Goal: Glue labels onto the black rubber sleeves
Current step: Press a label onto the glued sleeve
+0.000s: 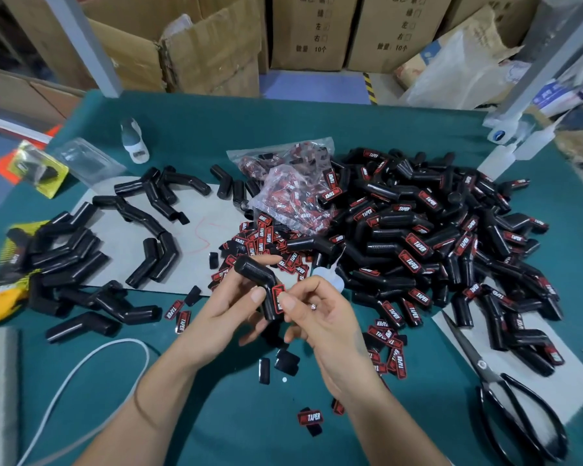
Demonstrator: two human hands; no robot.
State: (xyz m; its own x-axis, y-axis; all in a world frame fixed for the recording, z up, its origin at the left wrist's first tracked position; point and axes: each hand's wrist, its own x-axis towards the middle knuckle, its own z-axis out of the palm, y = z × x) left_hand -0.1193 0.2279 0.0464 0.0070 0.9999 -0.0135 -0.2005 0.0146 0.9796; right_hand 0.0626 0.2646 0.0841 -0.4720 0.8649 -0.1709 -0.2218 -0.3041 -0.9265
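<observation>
My left hand grips a bent black rubber sleeve above the green table. A red and black label lies on the sleeve's lower leg. My right hand pinches that label with thumb and forefinger against the sleeve. A small white glue bottle shows just behind my right hand. Loose labels lie scattered in the middle of the table. Unlabelled sleeves lie to the left, and a big heap of labelled sleeves lies to the right.
Black scissors lie at the right front. Two plastic bags of labels sit mid-table. A white bottle stands at the back left. A white cord curves at the left front. Cardboard boxes stand behind the table.
</observation>
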